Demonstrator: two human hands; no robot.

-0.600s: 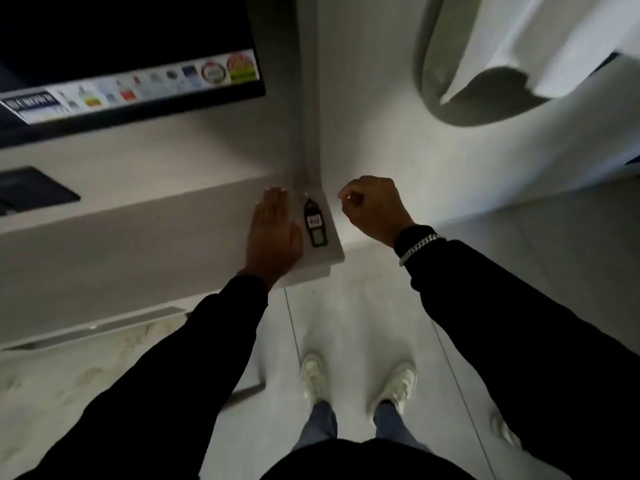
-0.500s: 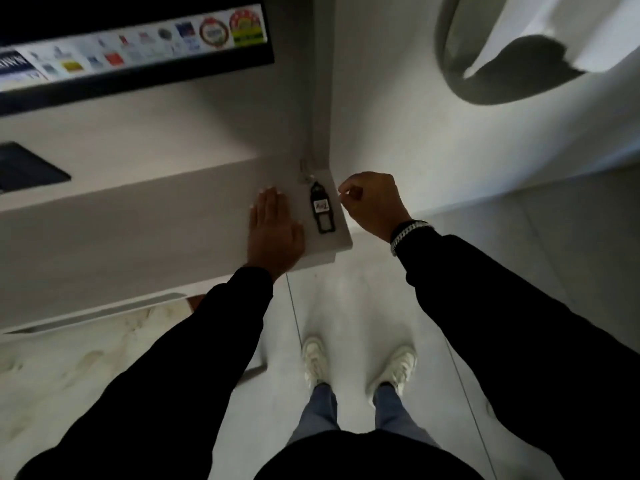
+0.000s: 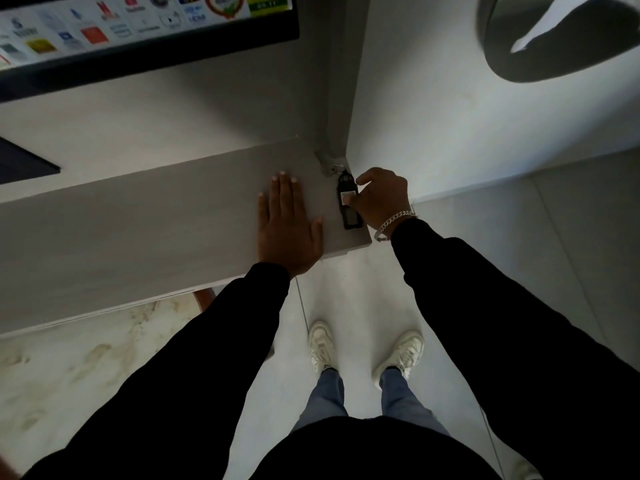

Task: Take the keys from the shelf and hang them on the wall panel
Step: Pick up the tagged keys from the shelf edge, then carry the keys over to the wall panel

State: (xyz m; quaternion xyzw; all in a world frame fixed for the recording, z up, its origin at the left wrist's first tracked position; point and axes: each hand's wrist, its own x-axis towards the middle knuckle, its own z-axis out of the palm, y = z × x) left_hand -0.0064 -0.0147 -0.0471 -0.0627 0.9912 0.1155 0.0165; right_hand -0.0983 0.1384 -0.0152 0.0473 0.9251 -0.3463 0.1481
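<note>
The keys [image 3: 349, 216], a black fob with a white label on a metal ring, lie flat at the right end of a pale shelf [image 3: 173, 220], close to the corner. My right hand [image 3: 381, 199] has come in from the right and rests against the fob. Its thumb is on the label, its forefinger curves above the fob's top, and the other fingers are hidden. My left hand [image 3: 289, 226] lies flat, palm down, on the shelf just left of the keys, holding nothing.
A screen with a strip of stickers [image 3: 138, 46] hangs above the shelf at top left. A flat dark object [image 3: 20, 161] sits at the shelf's left. A vertical grey panel [image 3: 332, 98] meets the white wall at the corner. My shoes [image 3: 322, 344] stand on the tiled floor.
My right hand has moved left from beside the shelf's end onto the key fob and loosened from a loose fist. The left hand has stayed flat on the shelf.
</note>
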